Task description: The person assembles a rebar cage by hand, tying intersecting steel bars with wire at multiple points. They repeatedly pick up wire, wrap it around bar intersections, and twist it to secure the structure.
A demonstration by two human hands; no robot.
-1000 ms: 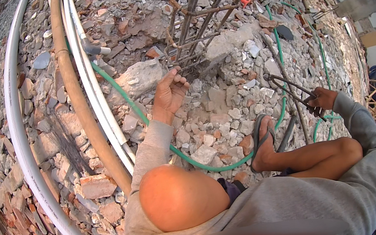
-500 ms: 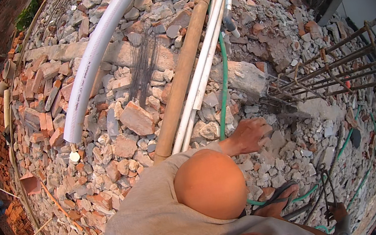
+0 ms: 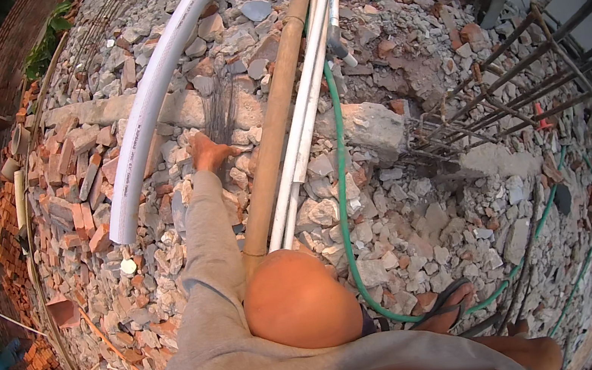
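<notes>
My left arm, in a grey sleeve, reaches forward over the rubble. At its end my left hand (image 3: 209, 153) is at the lower end of a bundle of thin dark binding wire (image 3: 220, 108), seemingly closed on some strands, with one digit pointing right. Low on the right is my right hand (image 3: 518, 329), mostly out of sight beyond the forearm; its fingers and anything in them cannot be made out. Between the arms rises a rounded orange-brown shape (image 3: 301, 299), which looks like my bent knee. My sandalled foot (image 3: 444, 307) rests on the rubble beside a green hose (image 3: 345, 200).
A bamboo pole (image 3: 276, 130) and thin white pipes (image 3: 302, 123) run ahead, right of my left hand. A thick white pipe (image 3: 145, 100) curves at left. A rusty rebar cage (image 3: 520, 94) juts from a concrete beam (image 3: 360, 125) at right. Loose broken bricks (image 3: 83, 171) cover the left side.
My left hand has swung from the rubble right of my knee, across the pipes, to the wire bundle. The dark looped metal tool held in my right hand is no longer visible.
</notes>
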